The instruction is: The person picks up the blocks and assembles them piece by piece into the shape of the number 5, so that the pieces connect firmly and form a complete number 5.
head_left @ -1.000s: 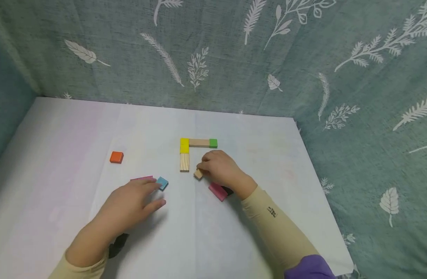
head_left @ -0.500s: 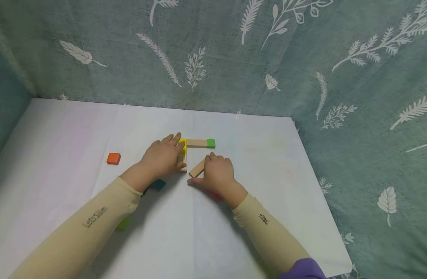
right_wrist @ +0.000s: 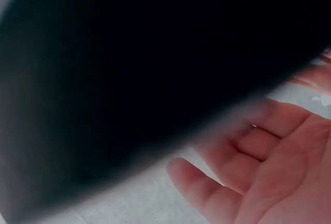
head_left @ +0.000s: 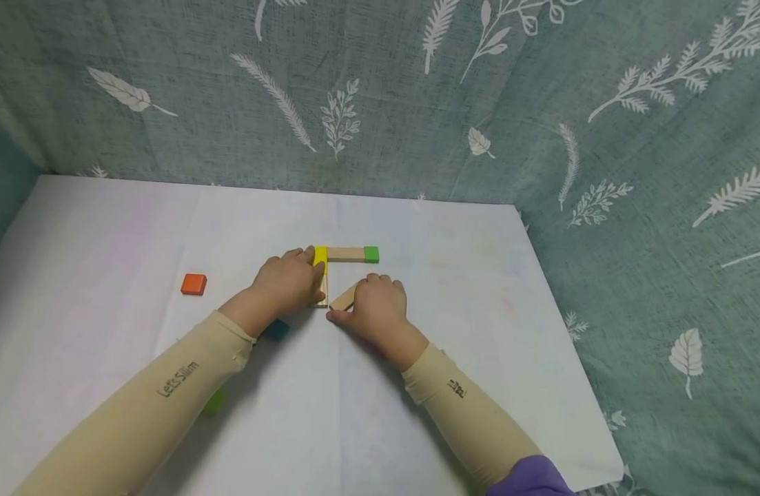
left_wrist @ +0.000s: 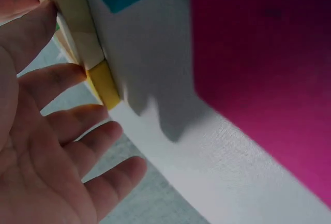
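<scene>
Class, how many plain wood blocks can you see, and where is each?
3: one wood block beside the green block, a second by the left hand, and a third gripped by the right hand. More may be hidden.

"Let's Slim" (head_left: pixel 178 379) on left sleeve (head_left: pixel 138 408)

The slanted tan block (head_left: pixel 343 299) looks like bare wood, smooth and matt, while the pale block (left_wrist: pixel 78 25) shows wood grain on its end. Smooth, paint-like colour covers the yellow block (left_wrist: pixel 104 84) and the orange block (head_left: pixel 193 284). The white surface (head_left: pixel 454 289) is matt and faintly creased (paper or cloth, hard to tell). The leaf-patterned drape (head_left: pixel 386 155) is matt, woven-looking cloth; the beige sleeves (head_left: pixel 150 399), smooth fabric.
</scene>
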{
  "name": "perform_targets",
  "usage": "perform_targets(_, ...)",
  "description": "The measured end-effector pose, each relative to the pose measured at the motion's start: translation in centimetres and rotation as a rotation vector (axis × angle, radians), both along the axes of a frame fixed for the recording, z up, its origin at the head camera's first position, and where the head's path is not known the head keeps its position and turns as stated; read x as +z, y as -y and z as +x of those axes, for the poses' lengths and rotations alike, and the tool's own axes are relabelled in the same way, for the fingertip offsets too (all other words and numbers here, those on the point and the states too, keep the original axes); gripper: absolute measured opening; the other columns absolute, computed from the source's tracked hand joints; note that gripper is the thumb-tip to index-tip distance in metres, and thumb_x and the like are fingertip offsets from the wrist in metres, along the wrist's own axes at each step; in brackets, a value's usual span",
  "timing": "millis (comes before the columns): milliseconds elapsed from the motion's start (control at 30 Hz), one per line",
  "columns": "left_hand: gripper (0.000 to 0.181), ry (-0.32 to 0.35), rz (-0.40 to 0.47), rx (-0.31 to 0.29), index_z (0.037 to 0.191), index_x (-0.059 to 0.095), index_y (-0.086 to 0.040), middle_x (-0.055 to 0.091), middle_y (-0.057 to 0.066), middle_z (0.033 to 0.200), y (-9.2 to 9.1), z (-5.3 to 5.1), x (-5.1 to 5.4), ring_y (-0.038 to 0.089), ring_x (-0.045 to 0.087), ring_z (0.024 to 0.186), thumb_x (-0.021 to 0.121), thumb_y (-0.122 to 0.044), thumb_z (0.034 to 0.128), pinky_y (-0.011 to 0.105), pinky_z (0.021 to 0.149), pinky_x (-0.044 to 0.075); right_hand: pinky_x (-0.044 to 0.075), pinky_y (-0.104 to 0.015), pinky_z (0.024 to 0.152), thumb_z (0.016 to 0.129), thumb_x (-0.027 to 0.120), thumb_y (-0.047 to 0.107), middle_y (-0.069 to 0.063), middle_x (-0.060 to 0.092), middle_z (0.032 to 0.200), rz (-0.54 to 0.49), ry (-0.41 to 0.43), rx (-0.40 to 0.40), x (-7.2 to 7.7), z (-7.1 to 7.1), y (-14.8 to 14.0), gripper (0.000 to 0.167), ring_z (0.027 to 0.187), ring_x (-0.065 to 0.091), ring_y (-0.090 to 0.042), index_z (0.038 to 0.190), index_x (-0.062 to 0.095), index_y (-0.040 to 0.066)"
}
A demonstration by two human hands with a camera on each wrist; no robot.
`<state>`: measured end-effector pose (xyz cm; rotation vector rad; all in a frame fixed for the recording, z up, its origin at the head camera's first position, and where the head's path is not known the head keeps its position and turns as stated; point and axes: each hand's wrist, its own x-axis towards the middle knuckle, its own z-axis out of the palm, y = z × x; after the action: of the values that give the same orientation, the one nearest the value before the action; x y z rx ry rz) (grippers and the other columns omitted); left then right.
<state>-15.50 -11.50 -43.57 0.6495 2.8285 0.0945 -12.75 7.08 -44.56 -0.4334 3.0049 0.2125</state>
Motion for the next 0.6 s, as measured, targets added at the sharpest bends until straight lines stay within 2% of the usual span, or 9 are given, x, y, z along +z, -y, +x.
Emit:
perform_targets(67, 0.067, 0.003, 0.002, 0.004, 0.147, 0.052, -0.007, 0.037, 0.027, 0.158, 0.05, 0.12, -0.05, 0.043, 0.041, 0.143, 0.068, -0.046, 0.0948, 0.063, 0.101, 0.048, 0.052, -0.04, 0.081, 0.076, 0.058, 0.086, -0.002, 0.065, 0.094, 0.003, -0.007, -0.008, -0.04, 0.11, 0.06, 0.08, 0.09, 0.064, -0.023, 0.094, 0.07, 0.009)
perform_targets(167, 0.067, 0.001, 0.005, 0.008, 0.148, 0.051, -0.007, 0.036, 0.027, 0.158, 0.16, 0.26, -0.08, 0.043, 0.042, 0.143, 0.067, -0.046, 0.0954, 0.063, 0.1, 0.049, 0.053, -0.043, 0.087, 0.077, 0.055, 0.087, -0.006, 0.069, 0.114, 0.012, -0.004, -0.026, -0.12, 0.23, 0.18, 0.091, 0.102, 0.065, -0.024, 0.111, 0.07, 0.004)
perform_targets(300, 0.068, 0.006, 0.008, 0.003, 0.149, 0.049, -0.008, 0.035, 0.027, 0.159, 0.23, 0.36, -0.22, 0.044, 0.043, 0.142, 0.065, -0.046, 0.0961, 0.063, 0.099, 0.049, 0.05, -0.048, 0.101, 0.08, 0.05, 0.087, -0.013, 0.06, 0.141, 0.029, 0.033, -0.06, -0.33, 0.42, 0.31, 0.104, 0.126, 0.06, -0.027, 0.135, 0.06, -0.001)
perform_targets(433, 0.068, 0.026, 0.01, 0.006, 0.15, 0.047, -0.008, 0.033, 0.026, 0.16, 0.25, 0.4, -0.37, 0.044, 0.046, 0.139, 0.064, -0.046, 0.0969, 0.064, 0.097, 0.05, 0.044, -0.052, 0.11, 0.082, 0.045, 0.087, -0.015, 0.054, 0.15, 0.036, 0.063, -0.082, -0.57, 0.57, 0.36, 0.107, 0.138, 0.052, -0.029, 0.144, 0.052, 0.0)
perform_targets(600, 0.068, 0.038, 0.021, 0.019, 0.151, 0.046, -0.008, 0.032, 0.026, 0.161, 0.28, 0.44, -0.41, 0.044, 0.05, 0.135, 0.064, -0.046, 0.097, 0.065, 0.095, 0.05, 0.041, -0.053, 0.113, 0.082, 0.045, 0.087, -0.013, 0.054, 0.15, 0.031, 0.051, -0.086, -0.74, 0.57, 0.35, 0.107, 0.141, 0.049, -0.029, 0.145, 0.052, 0.001)
